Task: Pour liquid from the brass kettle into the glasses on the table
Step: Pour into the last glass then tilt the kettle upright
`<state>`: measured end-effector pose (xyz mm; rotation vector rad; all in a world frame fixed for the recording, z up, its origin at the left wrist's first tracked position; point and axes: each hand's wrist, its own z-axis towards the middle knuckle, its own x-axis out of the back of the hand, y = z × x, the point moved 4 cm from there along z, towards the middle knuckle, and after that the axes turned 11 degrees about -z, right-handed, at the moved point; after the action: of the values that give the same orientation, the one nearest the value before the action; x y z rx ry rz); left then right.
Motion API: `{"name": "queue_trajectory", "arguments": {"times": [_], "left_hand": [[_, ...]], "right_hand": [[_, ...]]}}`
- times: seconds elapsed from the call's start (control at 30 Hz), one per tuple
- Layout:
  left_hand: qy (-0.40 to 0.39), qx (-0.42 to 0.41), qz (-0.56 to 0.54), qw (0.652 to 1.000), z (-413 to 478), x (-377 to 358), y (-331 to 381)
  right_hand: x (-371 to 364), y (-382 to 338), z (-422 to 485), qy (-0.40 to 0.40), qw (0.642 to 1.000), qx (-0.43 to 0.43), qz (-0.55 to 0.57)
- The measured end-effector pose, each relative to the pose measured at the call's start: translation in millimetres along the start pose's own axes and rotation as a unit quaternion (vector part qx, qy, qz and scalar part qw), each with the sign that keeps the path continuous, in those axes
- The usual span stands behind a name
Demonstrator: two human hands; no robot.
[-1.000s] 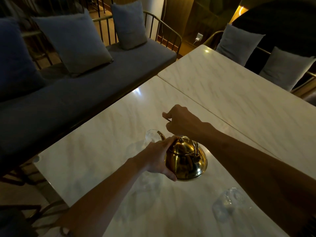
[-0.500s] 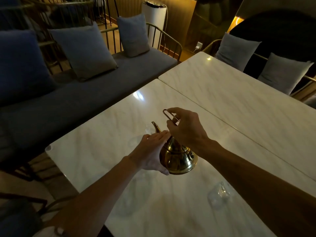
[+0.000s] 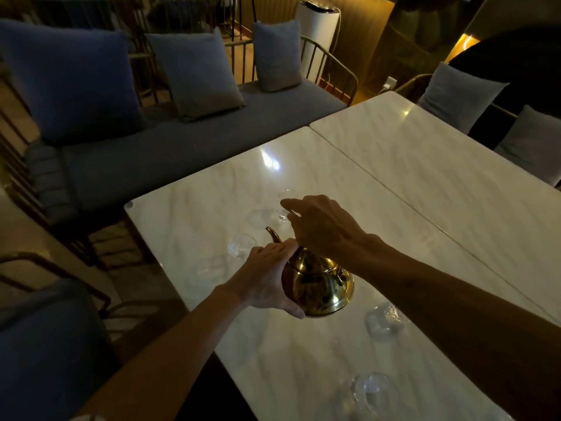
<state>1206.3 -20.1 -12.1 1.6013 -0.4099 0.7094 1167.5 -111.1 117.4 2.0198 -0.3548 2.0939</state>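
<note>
The brass kettle [image 3: 318, 288] hangs tilted above the white marble table [image 3: 197, 208], its spout [image 3: 274, 235] pointing up and away. My right hand [image 3: 321, 226] grips its thin handle from above. My left hand [image 3: 267, 279] presses against the kettle's left side and lid. A clear glass [image 3: 241, 246] stands just left of the spout, and another glass [image 3: 283, 205] stands beyond my right hand. Two more glasses sit nearer me: one [image 3: 384, 320] right of the kettle, one [image 3: 373, 393] at the bottom edge.
A second marble table [image 3: 440, 177] abuts on the right along a seam. A grey bench with cushions [image 3: 194, 74] runs along the far left side. A dark chair [image 3: 45, 329] stands at the lower left. More cushions [image 3: 458, 92] lie at the far right.
The view has tilted down and more glasses have come into sight. The kettle has tipped further with its spout toward the left glass; both hands keep their hold.
</note>
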Motion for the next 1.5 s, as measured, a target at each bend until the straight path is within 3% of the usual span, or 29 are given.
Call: {"name": "queue_trajectory", "arguments": {"times": [0.4, 0.63, 0.9, 1.5], "left_hand": [[0.024, 0.057, -0.148, 0.987, -30, -3, -12], [-0.019, 0.097, -0.203, 0.974, -32, 6, -25], [-0.043, 0.113, -0.223, 0.967, -26, 5, -47], [-0.044, 0.124, -0.263, 0.956, -20, 24, -70]], "right_hand": [[-31, -31, 37, -0.133, 0.991, 0.028, -0.022], [-44, -42, 67, -0.158, 0.984, 0.048, -0.064], [-56, -48, 88, -0.212, 0.972, 0.048, -0.086], [-72, -56, 130, -0.252, 0.963, 0.035, -0.086]]}}
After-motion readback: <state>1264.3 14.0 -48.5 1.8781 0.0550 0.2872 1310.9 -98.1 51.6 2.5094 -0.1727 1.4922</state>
